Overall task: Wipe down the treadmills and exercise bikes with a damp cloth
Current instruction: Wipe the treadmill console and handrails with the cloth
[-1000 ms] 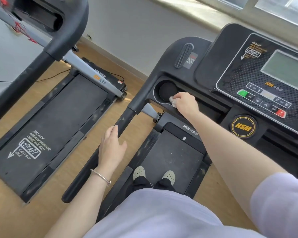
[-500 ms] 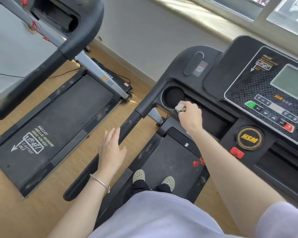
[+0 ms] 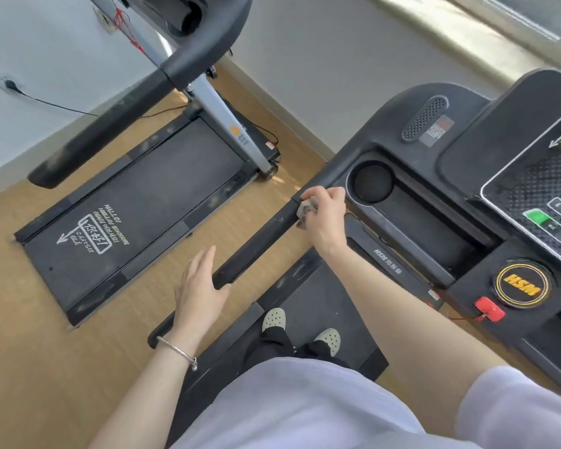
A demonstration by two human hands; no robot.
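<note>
Gone from the cup holder [image 3: 373,183] rim since half a second ago. Now just left of it, pressing the cloth [image 3: 306,210] onto the top of the handrail [image 3: 256,244]: right hand [image 3: 324,218], fingers curled round the wad. Probably finished with that console corner and starting down the rail. Further from the cup holder, along the same rail: left hand [image 3: 198,286] flat, fingers straight, gripping nothing; contact with the rail unclear. Inside the cup holder, nothing visible; likewise in the tray [image 3: 425,228] just right of it.

Wood floor [image 3: 30,367] bears left treadmill [image 3: 136,215], right treadmill [image 3: 308,286].
</note>
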